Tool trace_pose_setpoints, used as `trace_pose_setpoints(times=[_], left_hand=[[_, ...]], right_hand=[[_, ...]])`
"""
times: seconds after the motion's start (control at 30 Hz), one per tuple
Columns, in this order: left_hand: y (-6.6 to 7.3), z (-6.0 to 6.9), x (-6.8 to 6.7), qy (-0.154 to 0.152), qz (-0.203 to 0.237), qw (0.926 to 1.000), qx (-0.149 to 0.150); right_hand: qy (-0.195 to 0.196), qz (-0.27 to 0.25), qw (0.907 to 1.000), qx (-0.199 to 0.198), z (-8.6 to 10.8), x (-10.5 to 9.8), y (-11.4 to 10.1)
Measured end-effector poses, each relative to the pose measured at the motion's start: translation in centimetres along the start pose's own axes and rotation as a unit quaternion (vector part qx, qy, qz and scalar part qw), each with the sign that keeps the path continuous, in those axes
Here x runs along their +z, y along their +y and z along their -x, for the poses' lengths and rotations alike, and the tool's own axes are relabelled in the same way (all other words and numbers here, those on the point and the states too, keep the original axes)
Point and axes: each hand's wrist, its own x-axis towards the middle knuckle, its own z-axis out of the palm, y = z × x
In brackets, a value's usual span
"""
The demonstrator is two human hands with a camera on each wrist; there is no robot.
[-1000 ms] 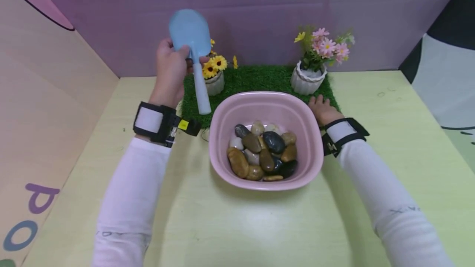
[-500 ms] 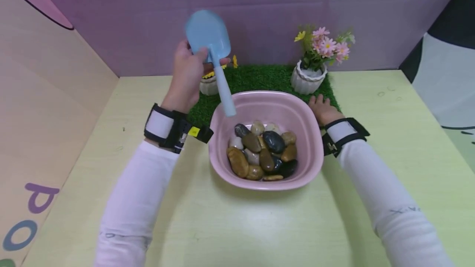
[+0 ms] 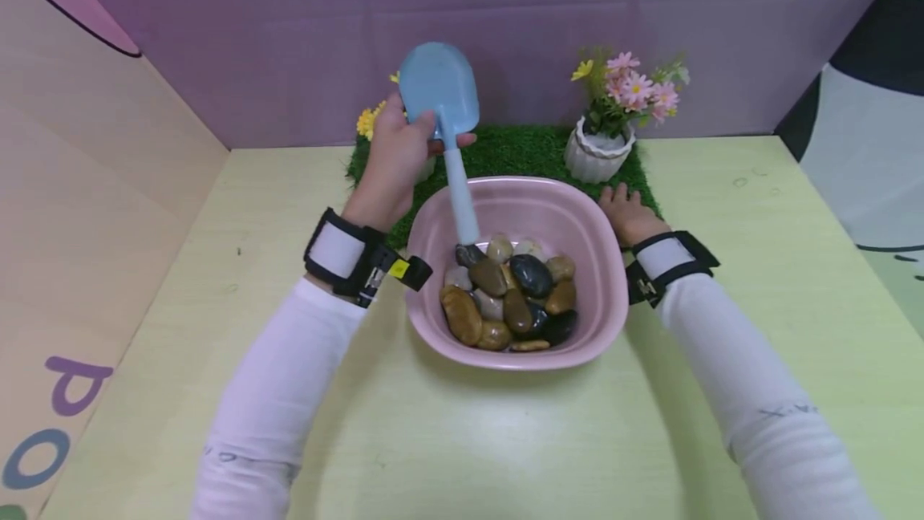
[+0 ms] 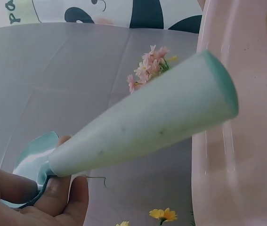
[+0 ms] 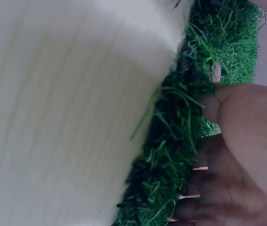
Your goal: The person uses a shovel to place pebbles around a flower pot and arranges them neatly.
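Note:
A light blue trowel (image 3: 439, 87) is in my left hand (image 3: 397, 151), which pinches it where blade and handle meet. Its blade points up and away, and the pale handle (image 4: 142, 113) slants down over the pink basin (image 3: 426, 319). Several smooth wet-looking stones (image 3: 516, 310), brown, white and black, lie in the basin. My right hand (image 3: 630, 215) rests low at the basin's right side, on the edge of the green grass mat (image 3: 516, 149). Its fingers (image 5: 218, 174) are spread over the mat in the right wrist view and hold nothing.
A white pot (image 3: 597, 152) with pink flowers stands on the mat at the back right. Yellow flowers (image 3: 366, 120) show behind my left hand, their pot mostly hidden. The pale wooden table (image 3: 462, 440) meets a purple backdrop (image 3: 289, 79).
My left hand has moved right with the trowel, from over the yellow flowers to the basin's back left; the handle end is now above the stones. The right hand stays put.

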Motion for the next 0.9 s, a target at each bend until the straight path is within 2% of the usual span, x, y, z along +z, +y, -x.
trace_pose_setpoints(times=[0.23,0.47,0.6,0.67,0.8,0.9], left_hand=[[-0.1,0.1,0.0,-0.001,-0.010,0.9999,0.011],[-0.2,0.2,0.4,-0.007,0.003,0.9999,0.011],[-0.2,0.2,0.8,-0.013,0.011,0.9998,0.012],[-0.1,0.3,0.9,-0.015,0.012,0.9998,0.010],[0.0,0.4,1.0,-0.018,0.010,0.9997,0.013],[0.1,0.4,1.0,-0.018,0.008,0.9997,0.015]], right_hand=[[0.027,0.018,0.9992,-0.022,-0.5,0.0,-0.1],[0.013,0.036,0.9982,-0.047,-1.1,-0.6,0.2],[0.014,0.020,0.9975,-0.067,-1.1,-1.3,1.1],[0.020,-0.003,0.9976,-0.066,-0.9,-1.7,1.4],[0.075,-0.049,0.9943,-0.058,-0.4,-3.0,1.2],[0.146,-0.071,0.9844,-0.067,0.3,-4.4,0.3]])
